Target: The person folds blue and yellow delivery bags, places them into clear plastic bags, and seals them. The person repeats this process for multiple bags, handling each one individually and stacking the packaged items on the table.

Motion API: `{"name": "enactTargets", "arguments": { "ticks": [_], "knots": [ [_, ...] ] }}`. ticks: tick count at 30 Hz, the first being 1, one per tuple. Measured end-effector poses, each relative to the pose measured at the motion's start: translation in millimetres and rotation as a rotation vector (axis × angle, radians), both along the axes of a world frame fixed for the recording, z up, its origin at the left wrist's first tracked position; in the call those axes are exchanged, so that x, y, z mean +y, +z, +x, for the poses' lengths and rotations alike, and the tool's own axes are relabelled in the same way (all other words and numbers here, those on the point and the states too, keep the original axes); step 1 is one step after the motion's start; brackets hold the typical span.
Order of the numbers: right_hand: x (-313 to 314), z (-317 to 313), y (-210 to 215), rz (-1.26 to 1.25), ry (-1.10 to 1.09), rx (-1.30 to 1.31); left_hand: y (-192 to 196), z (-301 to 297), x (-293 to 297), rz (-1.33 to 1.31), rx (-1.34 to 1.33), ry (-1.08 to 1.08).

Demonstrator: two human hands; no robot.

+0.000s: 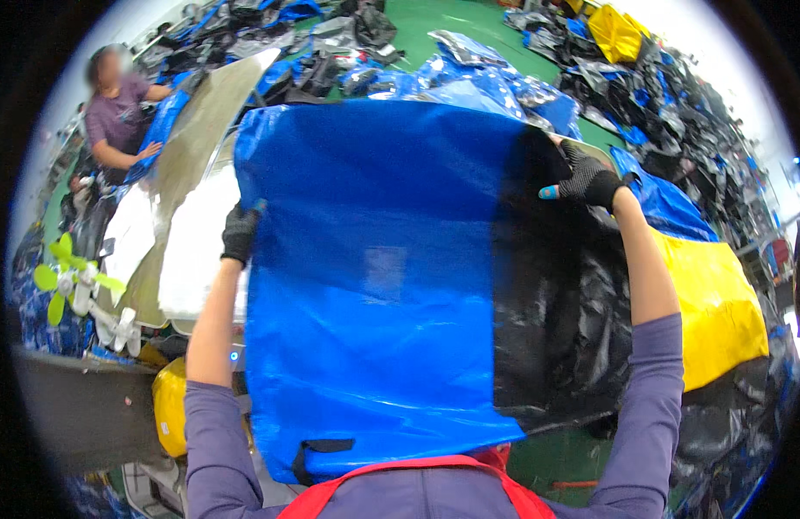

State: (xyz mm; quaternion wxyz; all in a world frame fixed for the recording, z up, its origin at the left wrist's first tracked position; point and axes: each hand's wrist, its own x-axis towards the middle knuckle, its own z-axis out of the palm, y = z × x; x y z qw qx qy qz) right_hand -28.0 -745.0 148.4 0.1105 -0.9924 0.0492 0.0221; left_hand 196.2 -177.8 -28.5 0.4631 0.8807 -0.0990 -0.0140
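A large blue and black tarpaulin sheet [374, 346] spreads in front of me, blue over most of it and black along the right. A short black strap [327, 445] shows at its near left corner, and a faint pale rectangle marks its middle. My left hand [240, 233], in a dark glove, is closed on the sheet's left edge. At the far right corner, my right hand [590, 180], in a dotted dark glove with blue at the thumb tip, grips the black part. Some of its fingers are hard to make out against the dark material.
A pale worktable [196, 251] lies beyond on the left, where another person [118, 117] handles blue material. A fan with green blades [67, 278] stands at the left. Yellow material [711, 303] lies to the right. Piles of blue and black sheets [668, 130] cover the far floor.
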Motion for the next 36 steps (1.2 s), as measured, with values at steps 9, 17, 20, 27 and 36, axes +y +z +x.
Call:
{"name": "enactTargets", "arguments": {
  "ticks": [9, 17, 20, 27, 36],
  "knots": [
    [8, 10, -6, 0.140, 0.000, -0.187, -3, -110, -214, 0.400, -0.869, -1.006],
    [78, -126, -118, -0.100, 0.386, 0.172, -17, -133, -274, 0.447, -0.366, -1.196],
    [63, -141, -167, -0.168, 0.473, -0.042, 39, -205, -247, 0.627, -0.636, -1.184],
    [61, -118, -110, -0.297, 0.384, 0.364, 139, -120, -175, 1.121, -0.523, -0.430],
    [5, -147, -164, -0.200, 0.079, -0.056, 7, -124, -87, 1.150, -0.385, -0.555]
  ]
}}
